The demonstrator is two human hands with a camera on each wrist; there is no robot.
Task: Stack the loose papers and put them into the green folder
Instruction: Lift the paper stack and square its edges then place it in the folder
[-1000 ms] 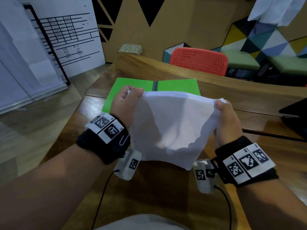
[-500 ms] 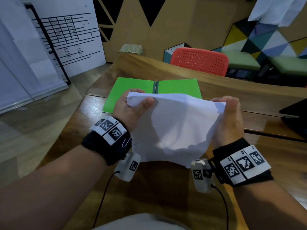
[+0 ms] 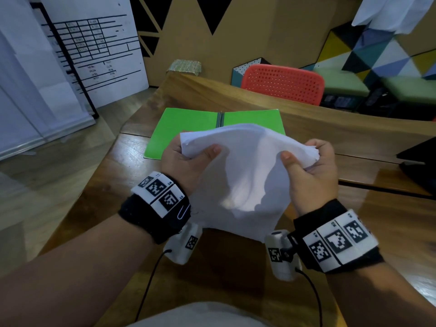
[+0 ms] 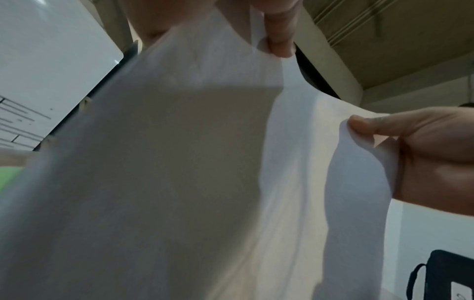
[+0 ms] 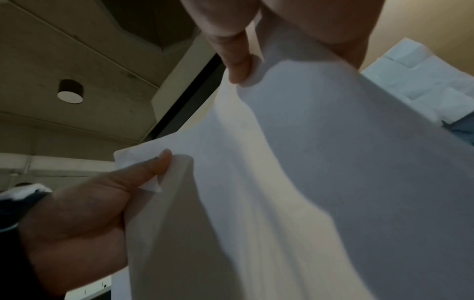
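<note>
I hold a stack of white papers [image 3: 243, 175] upright above the wooden table, sagging in the middle. My left hand [image 3: 186, 156] pinches its top left corner, thumb on the near face. My right hand [image 3: 309, 161] pinches the top right corner, where the sheet edges fan apart. The lower edge of the papers hangs near the table between my wrists. Behind them the green folder [image 3: 188, 123] lies open and flat, its spine in the middle and its near part hidden by the papers. The papers [image 4: 179, 162] fill the left wrist view, and the papers [image 5: 307, 182] fill the right wrist view.
A red perforated chair [image 3: 283, 84] stands behind the table's far edge. A dark object [image 3: 420, 161] lies at the table's right edge. A whiteboard with a printed table [image 3: 94, 48] leans at the left. The table's left edge [image 3: 94, 185] drops to the floor.
Both hands have come closer together and shifted their grip, thumbs now lying on the near face. The papers sag more in the middle and their right corner fans out.
</note>
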